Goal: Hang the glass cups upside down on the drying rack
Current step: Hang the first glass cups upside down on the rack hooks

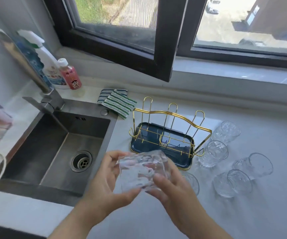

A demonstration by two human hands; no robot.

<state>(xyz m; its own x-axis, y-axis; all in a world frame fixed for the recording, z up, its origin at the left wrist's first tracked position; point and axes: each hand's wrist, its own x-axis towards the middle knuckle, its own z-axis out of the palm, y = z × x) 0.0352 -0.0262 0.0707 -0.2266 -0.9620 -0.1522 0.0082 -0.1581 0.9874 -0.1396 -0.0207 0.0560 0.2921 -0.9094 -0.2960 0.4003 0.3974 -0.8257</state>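
A clear textured glass cup (139, 169) is held between both hands above the counter's front, blurred by motion. My left hand (104, 183) grips its left side and my right hand (172, 192) grips its right and lower side. Just beyond stands the drying rack (170, 116), gold wire prongs over a dark blue tray (187, 165), with nothing on the prongs. Several more glass cups lie on their sides to the right of the rack, among them one at the back (229, 131), one beside the tray (215, 153) and one nearer me (234, 182). Another cup (193, 182) shows behind my right hand.
A steel sink (56, 152) with a tap (35, 76) lies to the left. Bottles, one of them pink (70, 76), stand in the back corner. Striped cloths (117, 102) rest behind the rack. An inward-opened window frame (163, 49) hangs over the counter.
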